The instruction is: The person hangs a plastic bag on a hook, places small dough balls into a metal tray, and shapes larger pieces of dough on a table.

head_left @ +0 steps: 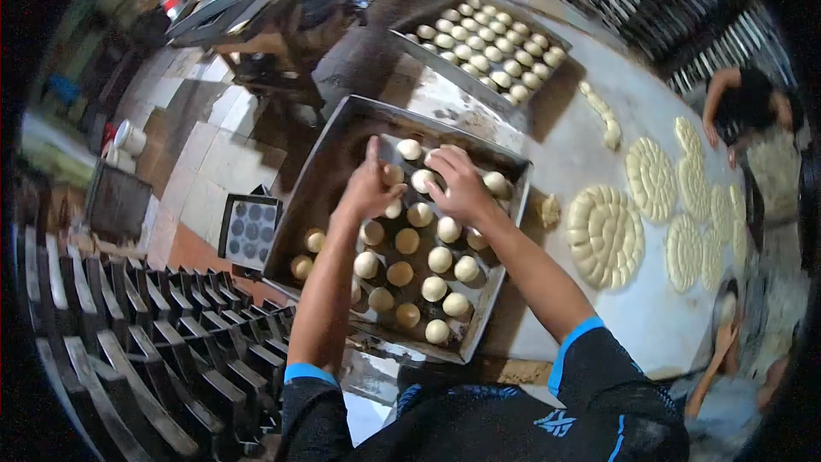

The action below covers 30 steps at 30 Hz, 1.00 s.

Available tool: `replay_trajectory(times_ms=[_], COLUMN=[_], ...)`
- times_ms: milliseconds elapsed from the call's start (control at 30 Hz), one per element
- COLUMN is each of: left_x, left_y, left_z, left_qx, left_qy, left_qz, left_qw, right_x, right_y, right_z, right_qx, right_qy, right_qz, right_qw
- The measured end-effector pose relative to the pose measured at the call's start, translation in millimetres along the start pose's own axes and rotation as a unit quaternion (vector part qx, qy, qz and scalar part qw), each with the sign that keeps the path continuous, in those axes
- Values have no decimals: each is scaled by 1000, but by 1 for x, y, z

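Note:
A deep metal tray [352,109] stands in front of me with rows of round, pale dough balls [440,259] in it. My left hand [371,186] is over the tray's upper left, index finger stretched out and thumb apart. Between that thumb and finger sits a dough ball [392,174], which the hand seems to touch without closing round it. My right hand [464,188] curves over the upper rows, its thumb and fingers closed about another dough ball [422,180]. Part of a further ball shows under its fingers.
A second tray [462,75] full of dough balls lies beyond. On the pale table to the right are scored dough rounds [605,237] and a dough strip [600,115]. Dark metal racks [162,334] fill the lower left. Other people [746,107] are at the right edge.

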<state>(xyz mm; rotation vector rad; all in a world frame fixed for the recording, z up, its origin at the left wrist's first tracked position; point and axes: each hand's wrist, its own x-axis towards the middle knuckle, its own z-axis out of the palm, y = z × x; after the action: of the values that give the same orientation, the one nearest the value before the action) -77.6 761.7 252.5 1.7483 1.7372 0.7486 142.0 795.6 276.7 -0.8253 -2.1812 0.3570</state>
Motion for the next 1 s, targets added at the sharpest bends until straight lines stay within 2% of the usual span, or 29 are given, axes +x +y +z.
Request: replay_trajectory(times_ms=[33,67,100,133,233,267,300,333,367,400,467,500,533,567,600,633,700,800,833,867,900,933,967,1000], left_x=[4,4,11,27,73,85,112,116,134,146,185,199,218,263,279,283,292,334,347,353,389,414,417,416], left_y=[2,24,48,54,163,206,222,273,294,321,349,361,367,338,350,366,411,378,363,351,307,264,235,212], left_z=[0,-4,0,19,88,119,171,200,249,282,351,373,392,427,436,441,450,503,510,509,524,529,518,505], left_qx=[50,130,149,142,45,49,-15,-6,-64,-50,-60,-86,-107,-75,-60,106,278,229,188,151,186,190,-26,-225], left_qy=[30,50,98,161,159,120,107,-18,-111,-178,-190,-141,-91,-42,-47,-40,-24,14,6,-10,68,70,-85,-221], left_qz=[45,28,31,51,82,153,284,257,239,198,60,1,-54,-67,-55,-112,-152,-51,-9,24,21,25,8,-71], left_qw=[997,990,983,975,983,980,953,966,963,963,978,986,989,994,996,987,948,972,982,988,980,979,996,946], right_x=[-26,-58,-98,-140,-266,-304,-344,-383,-423,-446,-493,-521,-527,-543,-550,-551,-542,-530,-535,-535,-533,-532,-532,-534], right_y=[-9,-14,-10,-3,24,31,37,44,50,41,31,35,30,34,36,38,39,41,45,43,42,43,44,44], right_z=[-32,-67,-95,-126,-209,-229,-250,-269,-281,-306,-341,-345,-357,-356,-358,-363,-372,-376,-368,-369,-375,-379,-379,-378], right_qx=[-11,-28,-68,-112,-216,-219,-233,-243,-219,-240,-243,-239,-256,-267,-272,-276,-231,-247,-294,-287,-275,-264,-260,-243], right_qy=[31,65,98,133,194,211,204,195,225,198,183,226,234,239,245,252,207,224,248,254,245,236,239,232], right_qz=[7,13,66,117,293,355,380,401,426,436,474,489,458,465,471,476,545,560,522,529,528,524,522,534], right_qw=[999,997,991,978,911,884,872,861,848,844,826,808,819,810,803,796,779,758,761,757,765,775,776,776])
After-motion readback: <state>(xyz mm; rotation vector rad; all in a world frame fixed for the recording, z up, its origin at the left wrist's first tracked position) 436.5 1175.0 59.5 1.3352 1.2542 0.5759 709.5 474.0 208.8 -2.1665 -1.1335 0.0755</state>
